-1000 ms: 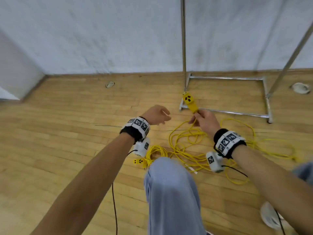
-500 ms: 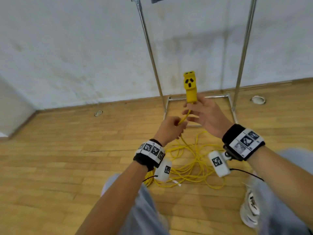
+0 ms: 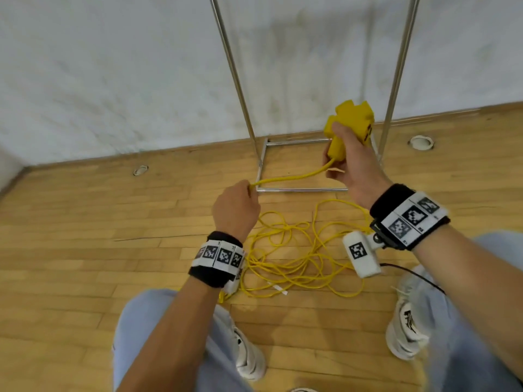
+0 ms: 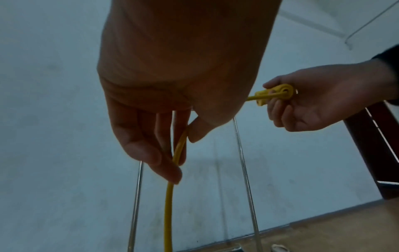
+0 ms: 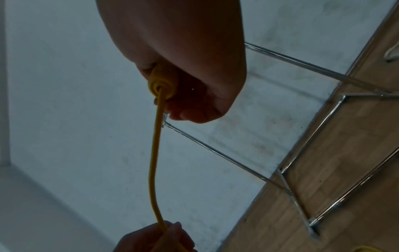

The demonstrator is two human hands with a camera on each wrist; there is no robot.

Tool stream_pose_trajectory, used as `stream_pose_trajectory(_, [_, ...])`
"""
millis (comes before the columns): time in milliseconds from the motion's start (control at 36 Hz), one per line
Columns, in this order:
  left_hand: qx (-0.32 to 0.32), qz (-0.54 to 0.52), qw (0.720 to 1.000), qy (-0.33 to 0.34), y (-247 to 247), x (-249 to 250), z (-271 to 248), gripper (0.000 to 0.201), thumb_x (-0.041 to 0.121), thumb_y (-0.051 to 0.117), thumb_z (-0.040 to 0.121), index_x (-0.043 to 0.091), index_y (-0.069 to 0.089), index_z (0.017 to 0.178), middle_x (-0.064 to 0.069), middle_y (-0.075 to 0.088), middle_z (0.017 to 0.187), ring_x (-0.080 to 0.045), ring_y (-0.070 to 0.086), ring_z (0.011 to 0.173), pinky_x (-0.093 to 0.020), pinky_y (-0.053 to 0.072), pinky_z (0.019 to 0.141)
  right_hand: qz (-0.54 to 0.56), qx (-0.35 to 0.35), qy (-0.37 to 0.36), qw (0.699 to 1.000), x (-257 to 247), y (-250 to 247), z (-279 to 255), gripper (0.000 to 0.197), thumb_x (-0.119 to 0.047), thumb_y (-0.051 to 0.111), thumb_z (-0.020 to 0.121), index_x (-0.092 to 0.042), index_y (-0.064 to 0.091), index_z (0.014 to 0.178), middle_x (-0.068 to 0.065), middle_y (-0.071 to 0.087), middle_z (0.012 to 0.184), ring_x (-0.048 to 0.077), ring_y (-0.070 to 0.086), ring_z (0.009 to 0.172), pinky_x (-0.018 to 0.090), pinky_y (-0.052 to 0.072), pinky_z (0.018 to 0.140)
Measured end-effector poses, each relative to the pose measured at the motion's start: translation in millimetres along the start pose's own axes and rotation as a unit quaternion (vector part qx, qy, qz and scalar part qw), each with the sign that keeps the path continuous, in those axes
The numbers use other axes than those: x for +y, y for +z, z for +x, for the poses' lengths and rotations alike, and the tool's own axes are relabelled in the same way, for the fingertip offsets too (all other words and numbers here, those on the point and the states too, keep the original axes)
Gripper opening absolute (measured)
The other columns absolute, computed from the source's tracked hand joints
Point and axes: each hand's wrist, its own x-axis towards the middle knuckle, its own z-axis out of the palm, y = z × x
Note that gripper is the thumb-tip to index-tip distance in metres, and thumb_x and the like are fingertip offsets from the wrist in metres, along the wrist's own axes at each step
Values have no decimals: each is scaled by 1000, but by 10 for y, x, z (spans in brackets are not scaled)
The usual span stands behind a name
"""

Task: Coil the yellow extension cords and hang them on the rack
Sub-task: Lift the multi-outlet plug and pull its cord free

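My right hand grips the yellow socket block of an extension cord, held up in front of the rack. In the right wrist view the block's cord end shows inside my curled right hand. A short span of yellow cord runs from the block left to my left hand, which pinches it between thumb and fingers. The rest of the cord lies in a loose tangle on the wooden floor between my hands. The metal rack stands against the wall.
The rack's two chrome uprights and floor frame stand straight ahead by the white wall. My legs and white shoes are just behind the tangle. Two round floor sockets sit near the skirting.
My right hand has turned the socket block and moved it right and up. My left hand has slid leftward along the cord, so a stretch now spans between the hands.
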Motion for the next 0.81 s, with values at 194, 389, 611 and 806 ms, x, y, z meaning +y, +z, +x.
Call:
stream_pose_trajectory(194, [-65,-363,924,-102,-40,0,-42,28,23,47,107,5,66,116,-9,69,80,-27,73,60,-33,58,54,-138,-25,-88,986,94,-51,-128,30,-33,67,96,-9,75,80,8,66,67,24,59,54,35,49,58])
stream_pose_trajectory(389, [76,-411,907,-44,-111,-36,-70,20,12,58,98,21,75,90,-1,75,88,-18,68,82,-33,55,75,-121,38,-49,991,267,-211,-97,43,-27,78,89,-4,61,122,12,77,88,23,70,58,32,55,55])
stream_pose_trajectory(611, [204,-235,935,169,-214,175,-356,18,-2,55,92,7,65,104,-9,56,139,-18,49,135,-6,30,104,-144,47,-3,988,409,-278,-122,76,-10,93,71,-14,53,135,6,67,125,25,69,110,48,62,86])
stream_pose_trajectory(806, [175,-321,919,146,-287,279,-438,34,-3,46,84,8,68,108,-5,54,145,-11,46,138,-23,34,113,-183,-3,-13,983,363,-213,-238,46,-18,86,81,-24,60,119,-4,69,112,16,67,104,34,57,83])
